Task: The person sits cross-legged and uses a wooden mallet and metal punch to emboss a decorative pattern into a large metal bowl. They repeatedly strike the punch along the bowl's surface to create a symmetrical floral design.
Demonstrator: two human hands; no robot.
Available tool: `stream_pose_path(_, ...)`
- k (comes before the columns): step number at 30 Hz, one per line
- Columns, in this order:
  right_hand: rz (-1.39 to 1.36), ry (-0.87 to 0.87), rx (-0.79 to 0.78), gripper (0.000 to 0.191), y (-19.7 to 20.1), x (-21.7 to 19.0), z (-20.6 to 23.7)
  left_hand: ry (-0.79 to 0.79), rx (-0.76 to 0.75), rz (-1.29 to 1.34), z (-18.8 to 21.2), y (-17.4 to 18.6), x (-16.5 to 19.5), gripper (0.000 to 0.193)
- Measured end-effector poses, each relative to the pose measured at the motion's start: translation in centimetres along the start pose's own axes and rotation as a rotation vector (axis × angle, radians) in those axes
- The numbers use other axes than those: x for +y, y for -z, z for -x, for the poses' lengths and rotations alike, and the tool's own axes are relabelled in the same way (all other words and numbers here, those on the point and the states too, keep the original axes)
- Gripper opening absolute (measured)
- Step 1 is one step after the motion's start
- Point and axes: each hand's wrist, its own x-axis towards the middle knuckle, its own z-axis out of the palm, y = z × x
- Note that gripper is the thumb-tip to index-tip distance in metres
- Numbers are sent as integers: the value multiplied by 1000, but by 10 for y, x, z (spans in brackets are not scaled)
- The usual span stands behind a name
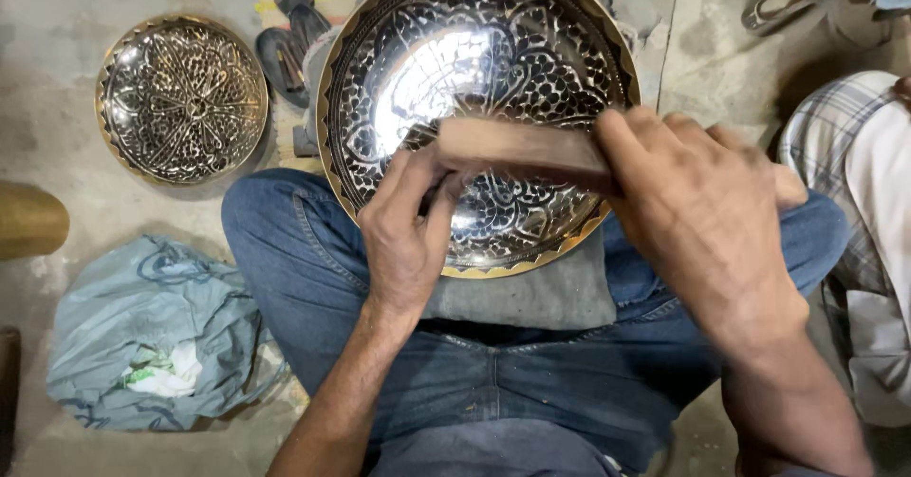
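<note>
I am sitting cross-legged in blue jeans on the grey concrete floor (66,21), and I am resting a large round engraved metal plate with a shiny silver face and a golden scalloped rim (493,69) on a grey cloth pad (541,297) lying across my lap. The plate is tilting up toward me, its near edge sitting on the pad between my knees.

My left hand (403,235) is pressing against the lower part of the plate's face, with the fingers bunched together and pinching a small thin tool whose tip I cannot make out. My right hand (707,216) is curling closed around one end of a brown wooden block-shaped mallet (517,149), which is lying crosswise over the plate just above my left fingers. The right hand is blurring, so I cannot tell exactly how the fingers are sitting.

A smaller round engraved metal plate with the same silver-and-gold finish (182,99) is lying flat on the floor to my left, well apart from the big one. A crumpled pale blue plastic bag (142,330) is lying beside my left knee. Another person's checked sleeve (845,145) is showing at the right edge.
</note>
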Motion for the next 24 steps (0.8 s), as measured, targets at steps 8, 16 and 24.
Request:
stream_pose_path(8,-200,39,167,30,2,0,1,4,-18,-19,-1,-3,-3,24)
stream_pose_path(16,-260,-30,56,33,-2,0,4,-7,-22,2,0,0,1,28)
stream_pose_path(24,-379,-61,166,33,-2,-1,6,-16,-15,20,-1,-2,-1,31)
